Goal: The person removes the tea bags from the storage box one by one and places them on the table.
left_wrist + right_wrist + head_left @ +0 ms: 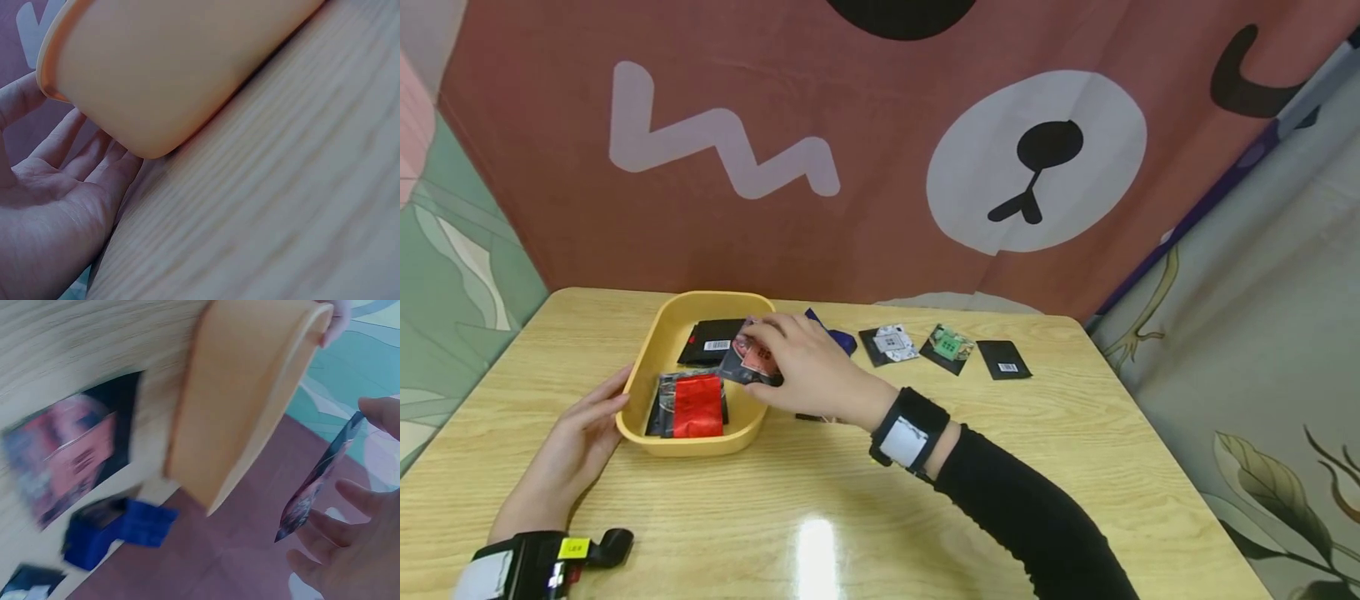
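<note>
My right hand (820, 371) pinches a dark flat sachet with a pink-red label (758, 358) between thumb and fingers, above the right side of a yellow plastic bin (655, 446). In the right wrist view the sachet (319, 478) is seen nearly edge-on, apart from the bin wall (219, 394). My left hand (576, 442) rests against the bin's left outer side, its fingers fairly straight along wall and rim in the left wrist view. Inside the bin lie a black sachet with a white barcode (711, 342) and a red packet (698, 406) on top of patterned sachets.
Right of the bin are a blue packet (844, 340), a black-and-white sachet (889, 344), a green-labelled sachet (947, 347) and a black barcoded sachet (1003, 360). Another pink-labelled sachet (78, 453) lies on the wooden table (880, 533), mostly under my right arm. Printed curtains (880, 225) hang behind.
</note>
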Available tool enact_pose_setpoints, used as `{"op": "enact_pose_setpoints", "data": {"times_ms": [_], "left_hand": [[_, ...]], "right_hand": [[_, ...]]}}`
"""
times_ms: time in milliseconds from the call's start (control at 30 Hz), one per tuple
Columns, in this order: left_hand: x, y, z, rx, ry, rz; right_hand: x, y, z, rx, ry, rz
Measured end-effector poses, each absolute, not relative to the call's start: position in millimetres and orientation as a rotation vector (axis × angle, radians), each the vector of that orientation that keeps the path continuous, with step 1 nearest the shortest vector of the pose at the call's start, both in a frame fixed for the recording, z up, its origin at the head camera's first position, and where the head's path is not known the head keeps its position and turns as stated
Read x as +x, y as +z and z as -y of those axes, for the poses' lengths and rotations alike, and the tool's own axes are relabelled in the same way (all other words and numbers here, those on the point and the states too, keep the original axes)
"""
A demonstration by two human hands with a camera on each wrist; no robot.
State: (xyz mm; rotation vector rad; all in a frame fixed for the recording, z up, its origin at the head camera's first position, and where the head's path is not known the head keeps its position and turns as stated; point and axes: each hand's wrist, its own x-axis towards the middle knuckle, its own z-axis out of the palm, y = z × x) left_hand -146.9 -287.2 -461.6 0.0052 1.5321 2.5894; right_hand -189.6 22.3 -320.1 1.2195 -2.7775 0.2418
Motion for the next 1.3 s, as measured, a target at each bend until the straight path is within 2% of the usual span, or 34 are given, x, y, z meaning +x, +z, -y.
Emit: {"op": "enact_pose_setpoints", "data": {"times_ms": [600,1100,1300], "left_hand": [[-147.6,-464.8,288.1,0.099,2.632,-1.486],[-146.5,-462.6,283.4,0.115,2.667,-1.42],[-145.7,-460.6,285.3,0.04,2.634,-1.47]], "right_hand": [[-197.3,-358.8,-115.9,1.21,0.12,2.819],[-205.2,-378.4,-168.8,1.275,-0.015,2.966],[-208.3,-383.4,-180.4,1.347,-0.023,2.964]]}}
